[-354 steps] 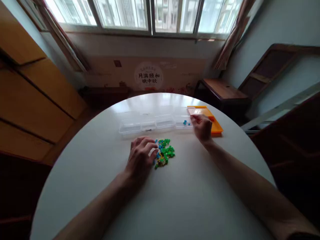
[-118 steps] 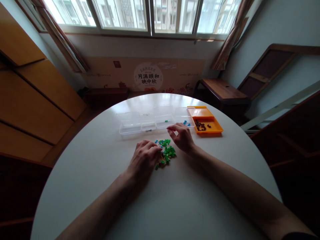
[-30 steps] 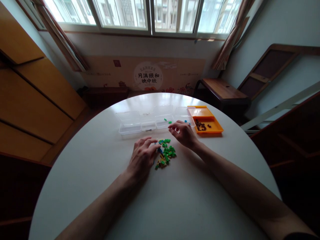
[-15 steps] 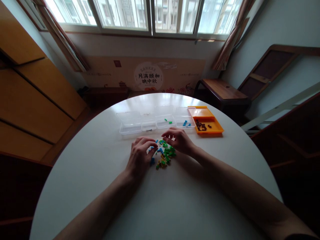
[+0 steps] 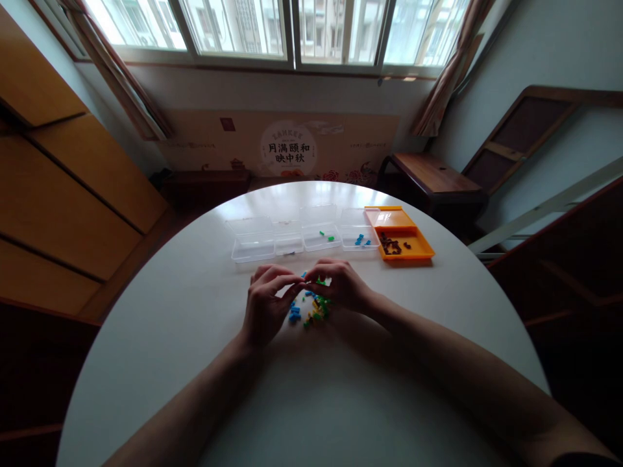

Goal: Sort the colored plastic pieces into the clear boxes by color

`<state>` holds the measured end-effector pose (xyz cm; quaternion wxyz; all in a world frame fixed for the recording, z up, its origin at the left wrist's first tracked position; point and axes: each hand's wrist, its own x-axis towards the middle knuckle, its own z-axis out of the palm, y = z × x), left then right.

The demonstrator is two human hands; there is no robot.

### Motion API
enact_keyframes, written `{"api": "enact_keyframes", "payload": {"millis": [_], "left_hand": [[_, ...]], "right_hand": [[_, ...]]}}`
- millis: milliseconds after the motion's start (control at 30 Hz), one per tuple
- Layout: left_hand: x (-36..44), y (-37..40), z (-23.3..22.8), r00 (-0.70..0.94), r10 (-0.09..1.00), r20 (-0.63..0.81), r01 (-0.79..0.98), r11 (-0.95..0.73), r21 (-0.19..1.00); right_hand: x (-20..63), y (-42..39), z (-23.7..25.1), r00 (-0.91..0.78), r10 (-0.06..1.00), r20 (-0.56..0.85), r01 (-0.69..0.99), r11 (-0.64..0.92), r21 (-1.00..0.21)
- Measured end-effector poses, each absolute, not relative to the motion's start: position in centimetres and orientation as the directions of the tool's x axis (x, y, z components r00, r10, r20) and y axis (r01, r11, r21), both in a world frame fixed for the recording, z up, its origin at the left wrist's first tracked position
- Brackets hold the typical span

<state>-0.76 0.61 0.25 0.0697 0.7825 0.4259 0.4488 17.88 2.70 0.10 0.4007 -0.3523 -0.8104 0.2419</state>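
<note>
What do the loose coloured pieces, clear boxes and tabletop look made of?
Loose coloured pieces: probably plastic, from their solid colours; finish too small to tell. Clear boxes: likely smooth plastic, see-through with shiny edges. Tabletop: glossy white, perhaps laminate; far edge reflects light.

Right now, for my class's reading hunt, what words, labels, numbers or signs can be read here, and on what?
"月满颐和": pale circle on the poster below the window.
"映中秋": beneath it, same circle.
Too blurred or small: arched letters at the circle's top; lettering toward the poster's left and right ends.
No readable text: clear boxes, orange box, toy bricks.
</note>
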Motion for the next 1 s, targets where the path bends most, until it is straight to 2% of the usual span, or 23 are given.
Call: {"api": "enact_keyframes", "payload": {"millis": [100,267,400,633,1000], "left_hand": [[-0.7,0.7,0.2,0.227,0.728,0.647,0.615,-0.622,0.485],[-0.4,0.6,0.1,0.206,0.755,0.623,0.648,-0.582,0.491],[-0.3,0.5,0.1,0.217,0.785,0.580,0.674,-0.550,0.493],[-0.4,0.3,0.2,0.271,0.808,0.523,0.711,-0.534,0.458],[-0.4,0.0,0.4,0.311,0.875,0.370,0.781,-0.457,0.425]], "right_hand": [[18.0,2.9,-0.1,-0.424,0.760,0.492,0.450,0.649,-0.614],[18.8,3.8,-0.3,-0.465,0.697,0.547,0.559,0.709,-0.429],[19.4,5.9,0.3,-0.441,0.697,0.566,0.641,0.686,-0.344],[19.5,10.0,1.9,-0.194,0.783,0.591,0.736,0.515,-0.440],[21.6,7.3,-0.1,-0.189,0.828,0.527,0.710,0.486,-0.510]]}}
